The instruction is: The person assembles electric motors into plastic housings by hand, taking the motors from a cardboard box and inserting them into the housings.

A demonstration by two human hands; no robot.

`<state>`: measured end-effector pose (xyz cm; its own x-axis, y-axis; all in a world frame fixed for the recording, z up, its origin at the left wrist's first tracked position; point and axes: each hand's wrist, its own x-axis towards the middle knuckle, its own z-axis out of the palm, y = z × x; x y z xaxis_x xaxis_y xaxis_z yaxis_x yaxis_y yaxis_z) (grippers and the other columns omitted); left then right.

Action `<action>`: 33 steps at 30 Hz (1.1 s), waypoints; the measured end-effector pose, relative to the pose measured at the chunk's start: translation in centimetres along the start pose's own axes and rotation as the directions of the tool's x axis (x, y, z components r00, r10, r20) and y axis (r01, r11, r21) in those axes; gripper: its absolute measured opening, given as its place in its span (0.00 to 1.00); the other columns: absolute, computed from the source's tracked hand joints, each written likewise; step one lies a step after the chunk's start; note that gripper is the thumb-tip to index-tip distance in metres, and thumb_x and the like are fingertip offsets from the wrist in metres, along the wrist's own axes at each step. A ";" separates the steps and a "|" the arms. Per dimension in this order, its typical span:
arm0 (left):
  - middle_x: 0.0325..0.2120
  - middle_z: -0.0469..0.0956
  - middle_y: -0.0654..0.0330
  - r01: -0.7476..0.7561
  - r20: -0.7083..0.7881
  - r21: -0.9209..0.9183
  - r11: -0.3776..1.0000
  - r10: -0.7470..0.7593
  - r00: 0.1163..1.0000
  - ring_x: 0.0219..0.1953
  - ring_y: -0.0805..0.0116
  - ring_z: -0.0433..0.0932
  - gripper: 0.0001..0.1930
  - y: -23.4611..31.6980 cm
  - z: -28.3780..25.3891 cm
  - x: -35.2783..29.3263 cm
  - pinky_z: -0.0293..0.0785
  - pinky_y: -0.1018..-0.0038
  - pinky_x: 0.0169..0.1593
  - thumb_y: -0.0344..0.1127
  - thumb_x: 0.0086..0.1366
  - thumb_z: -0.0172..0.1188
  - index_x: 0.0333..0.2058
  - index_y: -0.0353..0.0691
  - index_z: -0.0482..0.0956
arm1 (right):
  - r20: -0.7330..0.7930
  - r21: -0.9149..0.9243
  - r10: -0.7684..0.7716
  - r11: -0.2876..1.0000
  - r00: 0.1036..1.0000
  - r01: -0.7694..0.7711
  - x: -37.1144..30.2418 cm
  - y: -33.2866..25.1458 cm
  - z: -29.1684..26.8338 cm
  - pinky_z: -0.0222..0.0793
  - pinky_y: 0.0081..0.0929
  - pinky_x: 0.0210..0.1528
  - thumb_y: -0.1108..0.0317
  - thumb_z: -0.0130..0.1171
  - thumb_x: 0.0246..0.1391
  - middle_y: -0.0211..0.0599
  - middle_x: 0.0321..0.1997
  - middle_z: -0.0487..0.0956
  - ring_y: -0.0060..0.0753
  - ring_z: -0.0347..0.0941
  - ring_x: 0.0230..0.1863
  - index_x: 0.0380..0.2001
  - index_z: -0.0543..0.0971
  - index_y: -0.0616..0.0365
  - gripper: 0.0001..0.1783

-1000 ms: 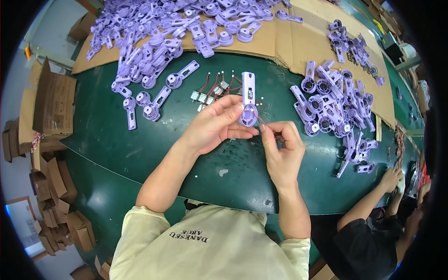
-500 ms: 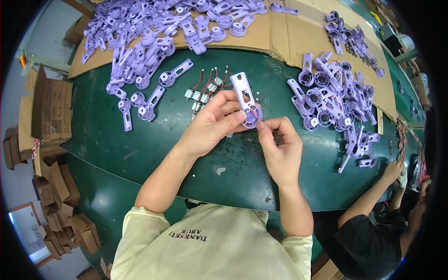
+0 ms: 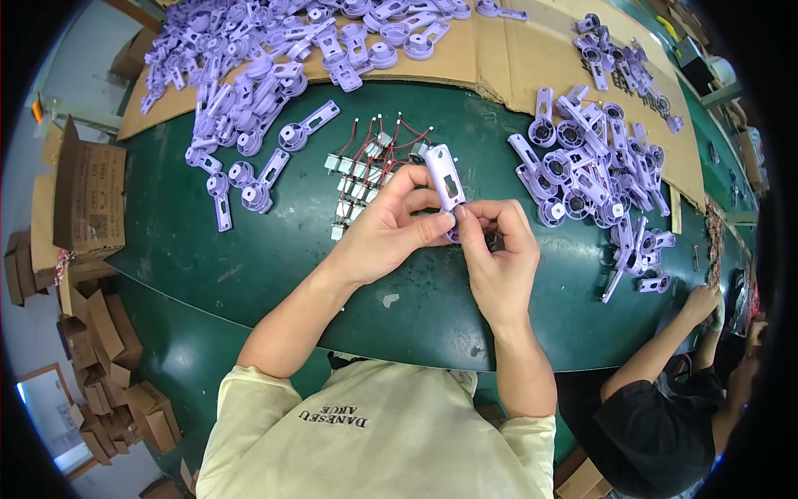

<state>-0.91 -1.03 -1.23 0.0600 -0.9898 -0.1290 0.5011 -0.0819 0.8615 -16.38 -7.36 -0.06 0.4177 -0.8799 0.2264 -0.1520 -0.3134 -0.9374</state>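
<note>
A purple plastic housing (image 3: 443, 173), with a slotted handle and a round ring end, is between my two hands above the table. My left hand (image 3: 391, 229) grips its ring end from the left, thumb on the near side. The fingers of my right hand (image 3: 499, 254) are closed at the right of the same ring, its thumb tip pressed against it. Both hands cover most of the ring, so whatever lies inside it is hidden. Just beyond my left hand, several small silver motors (image 3: 345, 185) with red wires lie in rows on the green table (image 3: 249, 274).
A big heap of purple housings (image 3: 249, 75) covers the cardboard (image 3: 453, 71) at the far left. To the right lies another pile of housings (image 3: 573, 166), with dark round parts in some. Cardboard boxes (image 3: 91, 195) stand at left. A co-worker's arm (image 3: 665, 341) reaches in at lower right.
The housing has tilted, and its ring, visible before, is now mostly covered by my fingers. My right hand has closed in on it. More of the motors show beyond my left hand.
</note>
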 end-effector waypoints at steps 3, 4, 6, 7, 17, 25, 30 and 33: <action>0.51 0.74 0.50 -0.040 -0.084 -0.070 0.997 0.034 0.996 0.53 0.59 0.76 0.14 -0.1 -0.4 0.1 0.76 0.58 0.56 0.29 0.69 0.54 0.52 0.41 0.65 | 0.039 -0.051 -0.060 0.997 0.997 0.061 0.6 0.3 -0.7 0.68 0.22 0.29 0.75 0.65 0.52 0.37 0.32 0.77 0.25 0.72 0.26 0.35 0.79 0.61 0.07; 0.50 0.76 0.51 -0.051 -0.122 -0.052 0.997 0.044 0.992 0.52 0.60 0.76 0.13 0.4 -0.5 0.1 0.76 0.59 0.55 0.29 0.69 0.55 0.50 0.41 0.66 | 0.074 -0.075 -0.097 0.992 0.993 0.102 0.9 0.1 -0.8 0.68 0.23 0.28 0.74 0.65 0.52 0.37 0.33 0.77 0.26 0.73 0.26 0.35 0.79 0.61 0.07; 0.50 0.76 0.50 -0.072 -0.149 -0.021 0.997 0.068 0.987 0.52 0.60 0.77 0.13 0.7 -0.8 0.2 0.76 0.60 0.55 0.29 0.69 0.55 0.50 0.41 0.67 | 0.158 -0.178 0.084 0.983 0.984 -0.056 0.6 -0.9 -1.5 0.68 0.25 0.28 0.73 0.65 0.52 0.38 0.32 0.78 0.28 0.73 0.25 0.38 0.78 0.60 0.10; 0.49 0.76 0.50 -0.092 -0.170 0.008 0.996 0.092 0.981 0.52 0.61 0.77 0.12 0.8 -0.8 0.3 0.76 0.60 0.55 0.30 0.69 0.55 0.49 0.41 0.67 | 0.151 -0.107 0.146 0.986 0.978 -0.130 0.3 -0.6 -1.2 0.68 0.25 0.27 0.73 0.66 0.51 0.38 0.31 0.77 0.28 0.72 0.24 0.39 0.77 0.61 0.11; 0.51 0.75 0.48 -0.224 -0.143 0.200 0.954 0.254 0.956 0.52 0.63 0.76 0.12 0.5 -0.3 0.3 0.76 0.63 0.54 0.30 0.69 0.55 0.49 0.39 0.67 | 0.431 0.398 0.330 0.766 0.840 -0.505 0.0 0.2 -1.3 0.68 0.19 0.27 0.73 0.65 0.54 0.35 0.29 0.77 0.17 0.71 0.26 0.46 0.69 0.61 0.19; 0.50 0.73 0.51 -0.260 -0.157 0.177 0.949 0.287 0.945 0.53 0.66 0.75 0.15 0.6 -0.2 0.1 0.73 0.70 0.56 0.24 0.67 0.56 0.50 0.35 0.67 | 0.316 0.036 0.321 0.936 0.893 -0.349 0.2 0.5 -1.8 0.69 0.19 0.30 0.73 0.66 0.53 0.34 0.32 0.77 0.17 0.73 0.28 0.42 0.75 0.62 0.15; 0.51 0.72 0.51 -0.146 -0.121 0.133 0.980 0.162 0.979 0.53 0.65 0.75 0.25 0.8 0.9 -0.3 0.74 0.70 0.57 0.21 0.62 0.61 0.57 0.33 0.63 | 0.217 0.179 0.278 0.931 0.936 -0.318 0.3 0.3 -1.5 0.69 0.19 0.30 0.73 0.66 0.52 0.31 0.29 0.77 0.17 0.73 0.27 0.41 0.78 0.62 0.13; 0.49 0.74 0.53 -0.143 -0.092 0.160 0.977 0.159 0.983 0.51 0.67 0.77 0.21 0.0 0.6 -0.1 0.75 0.72 0.55 0.21 0.62 0.61 0.54 0.31 0.67 | 0.272 -0.021 0.327 0.942 0.905 -0.335 0.5 -0.3 -1.9 0.71 0.19 0.32 0.75 0.65 0.52 0.31 0.30 0.78 0.17 0.74 0.28 0.41 0.77 0.63 0.13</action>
<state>-1.40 -1.03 -0.91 0.2187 -0.9752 -0.0350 0.3425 0.0432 0.9385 -17.86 -8.35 0.84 0.5722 -0.8014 -0.1740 -0.3016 -0.0083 -0.9534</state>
